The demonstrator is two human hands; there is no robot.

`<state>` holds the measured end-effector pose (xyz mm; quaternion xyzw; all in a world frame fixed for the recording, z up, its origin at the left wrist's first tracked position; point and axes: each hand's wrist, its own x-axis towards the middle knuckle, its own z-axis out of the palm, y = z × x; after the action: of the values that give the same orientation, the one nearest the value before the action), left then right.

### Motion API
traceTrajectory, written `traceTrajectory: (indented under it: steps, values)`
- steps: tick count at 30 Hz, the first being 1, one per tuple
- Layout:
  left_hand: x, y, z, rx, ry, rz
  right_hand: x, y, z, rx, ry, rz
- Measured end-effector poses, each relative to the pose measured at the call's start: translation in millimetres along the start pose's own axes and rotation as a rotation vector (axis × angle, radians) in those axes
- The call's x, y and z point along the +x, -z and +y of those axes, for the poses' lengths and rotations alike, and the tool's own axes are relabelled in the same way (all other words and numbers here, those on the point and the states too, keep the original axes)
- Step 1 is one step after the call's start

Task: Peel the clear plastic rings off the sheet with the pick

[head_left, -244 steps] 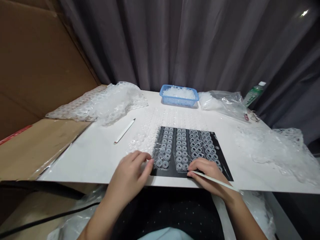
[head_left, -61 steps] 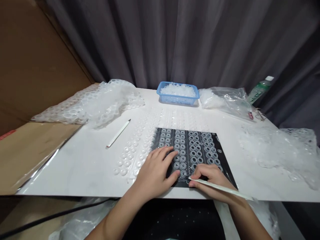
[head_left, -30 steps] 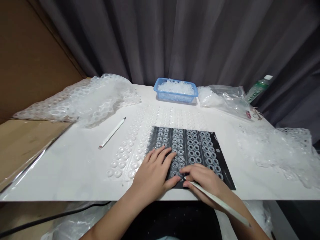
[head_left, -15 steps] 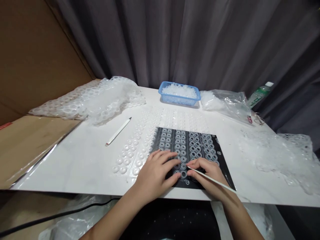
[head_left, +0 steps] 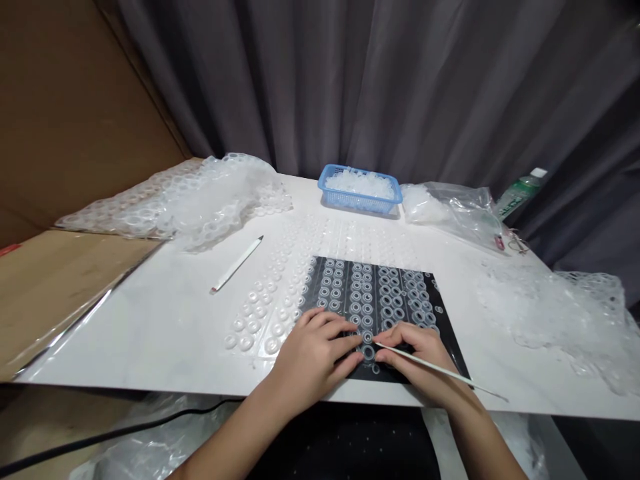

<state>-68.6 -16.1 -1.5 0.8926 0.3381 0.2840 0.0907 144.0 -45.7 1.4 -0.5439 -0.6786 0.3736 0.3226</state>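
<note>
left hand [head_left: 317,352] resting on a clear ring sheet [head_left: 357,297], grip loose, right hand [head_left: 423,353] pinching a white stick [head_left: 440,369], black mat [head_left: 453,347] underneath, blue basket [head_left: 361,202] far

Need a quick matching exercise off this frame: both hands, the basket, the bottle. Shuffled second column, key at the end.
Column 1
1. Left hand
2. Right hand
3. Basket
4. Bottle

Column 2
A. Has a white cap and green on its label
B. Blue, holding a heap of translucent pieces
C. Pinches a thin white tool
D. Spread over the clear ring sheet on the black mat, no tool held

Pairs: 1-D, 2-C, 3-B, 4-A
</note>
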Motion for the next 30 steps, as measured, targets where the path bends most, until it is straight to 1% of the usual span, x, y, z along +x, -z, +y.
traceTrajectory:
  steps: [6,11,14,18,20,21,22,25,26,27,28,30]
  values:
    - [0,-0.5,-1,0.003,-0.009,0.005,-1,-1,1,-0.015,0.004,0.005]
    - [-1,-1.3,-1,0.001,-0.007,0.002,-1,-1,1,-0.038,0.047,0.003]
    - [0,-1.0,0,-0.003,-0.001,-0.015,0,-3,-1,-0.103,0.125,0.01]
    - [1,-1.4,0,-0.004,0.007,-0.031,0,-8,-3,-0.258,0.267,0.033]
    - [1,-2.0,0,-0.004,0.015,-0.032,0,-8,-2,-0.306,0.302,0.044]
    - [1,-2.4,1,-0.004,0.02,-0.03,1,-8,0,-0.312,0.302,0.079]
    - [1,-2.6,1,-0.003,0.026,-0.029,2,-6,3,-0.311,0.284,0.149]
    - [1,-2.2,3,0.003,0.033,-0.035,9,2,9,-0.325,0.158,0.436]
    - [1,-1.6,4,0.008,0.032,-0.045,12,4,10,-0.34,0.127,0.472]
    - [1,-0.9,5,0.016,0.033,-0.056,15,6,10,-0.345,0.11,0.45]
    - [2,0.0,6,0.029,0.039,-0.066,17,7,9,-0.332,0.105,0.38]
    - [2,1.4,7,0.062,0.055,-0.07,20,6,3,-0.266,0.099,0.19]
